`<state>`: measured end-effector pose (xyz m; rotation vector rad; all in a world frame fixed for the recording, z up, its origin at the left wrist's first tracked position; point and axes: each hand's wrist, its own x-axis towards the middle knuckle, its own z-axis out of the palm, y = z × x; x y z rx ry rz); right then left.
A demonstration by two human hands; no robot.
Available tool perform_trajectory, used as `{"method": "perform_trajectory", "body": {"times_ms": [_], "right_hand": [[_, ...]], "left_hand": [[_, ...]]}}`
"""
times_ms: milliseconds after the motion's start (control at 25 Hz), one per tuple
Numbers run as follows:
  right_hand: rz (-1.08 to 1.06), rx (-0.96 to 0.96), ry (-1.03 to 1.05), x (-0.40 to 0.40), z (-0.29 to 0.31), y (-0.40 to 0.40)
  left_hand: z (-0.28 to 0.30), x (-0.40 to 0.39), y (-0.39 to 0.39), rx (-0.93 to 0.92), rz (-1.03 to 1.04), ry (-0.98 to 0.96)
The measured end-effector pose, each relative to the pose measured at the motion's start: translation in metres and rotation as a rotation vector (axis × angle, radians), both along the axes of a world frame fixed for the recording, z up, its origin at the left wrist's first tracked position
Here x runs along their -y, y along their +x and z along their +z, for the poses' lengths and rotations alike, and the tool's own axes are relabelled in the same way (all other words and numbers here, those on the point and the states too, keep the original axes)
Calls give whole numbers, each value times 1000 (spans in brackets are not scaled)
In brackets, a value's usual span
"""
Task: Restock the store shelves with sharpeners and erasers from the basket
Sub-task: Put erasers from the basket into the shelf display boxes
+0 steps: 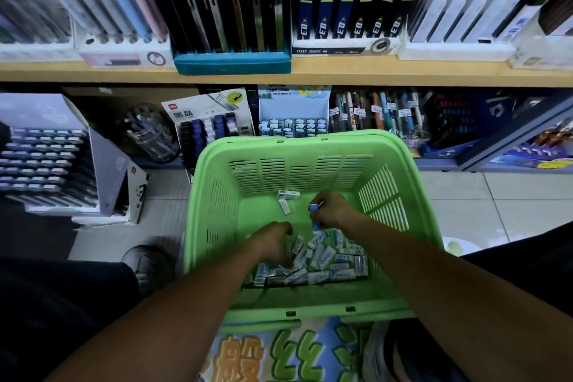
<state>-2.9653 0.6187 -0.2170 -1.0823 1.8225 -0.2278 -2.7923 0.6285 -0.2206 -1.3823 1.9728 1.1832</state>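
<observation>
Left hand [273, 242]: reaching down into the eraser pile at about 7 o'clock on the basket floor; fingers are curling into the pile, but I cannot tell whether they are gripping one yet.
Eraser pile [322, 260]: lying heaped along the near wall of the green basket [412, 183], from 5 to 7 o'clock.
Loose erasers [286, 199]: 2 are sitting apart toward 12 o'clock, near the far wall.
Right hand [333, 209]: hovering just above the pile's far edge, fingers pinching blue-and-white erasers [315, 222], at least 2.
Eraser display box [294, 127]: waiting on the lower shelf at 12 o'clock, just beyond the basket rim.
Risk: the right hand is carrying several small pieces in 1 pinch, so 1 could be slipping free while lifting over the rim and dropping to the floor.
</observation>
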Motion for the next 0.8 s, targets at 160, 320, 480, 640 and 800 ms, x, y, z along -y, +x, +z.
{"method": "perform_trajectory", "body": {"times_ms": [160, 320, 480, 640, 800], "right_hand": [[178, -178, -24, -5, -7, -13], [405, -341, -114, -12, -16, -19], [885, -375, 6, -17, -11, -5], [1195, -553, 116, -35, -21, 3], [1110, -504, 53, -40, -32, 7]], "left_hand": [[-9, -14, -11, 111, -282, -44], [-14, -16, -15, 120, -307, -60], [-22, -14, -17, 112, -258, -99], [-32, -16, -15, 107, -290, -110], [-46, -20, -12, 112, -316, -191]]}}
